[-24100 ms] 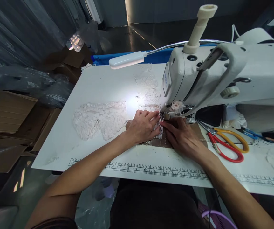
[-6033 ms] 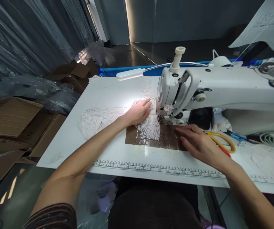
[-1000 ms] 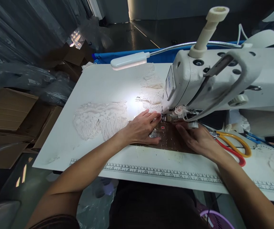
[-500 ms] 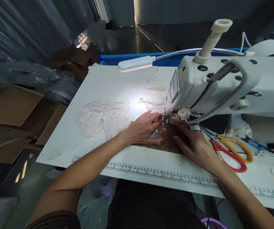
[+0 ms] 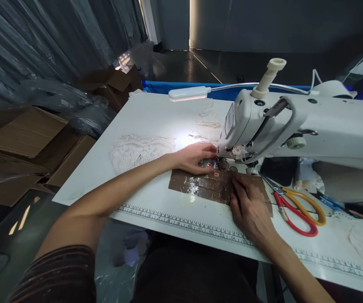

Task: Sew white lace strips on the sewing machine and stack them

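My left hand (image 5: 196,158) is beside the needle area of a white sewing machine (image 5: 263,122), its thumb apart from its stretched fingers. Its fingertips reach the near edge of a strip of white lace (image 5: 209,136) behind the presser foot and are partly hidden by the machine head. Flat on the brown taped plate (image 5: 200,185) in front of the foot lies my right hand (image 5: 251,206), fingers stretched out. I make out nothing held in it. A piece of fringed white lace (image 5: 143,147) lies left of the machine, partly behind my left forearm.
Scissors with red and orange handles (image 5: 298,210) lie right of my right hand, near blue-handled snips (image 5: 334,202). A lamp (image 5: 189,93) hangs over the white table (image 5: 99,168). A printed ruler (image 5: 181,225) runs along its front edge. Cardboard boxes (image 5: 26,139) stand at the left.
My left hand has moved off the brown plate, back toward the lace behind the foot. My right hand has drawn back toward me, uncovering more of the plate. The view has shifted.
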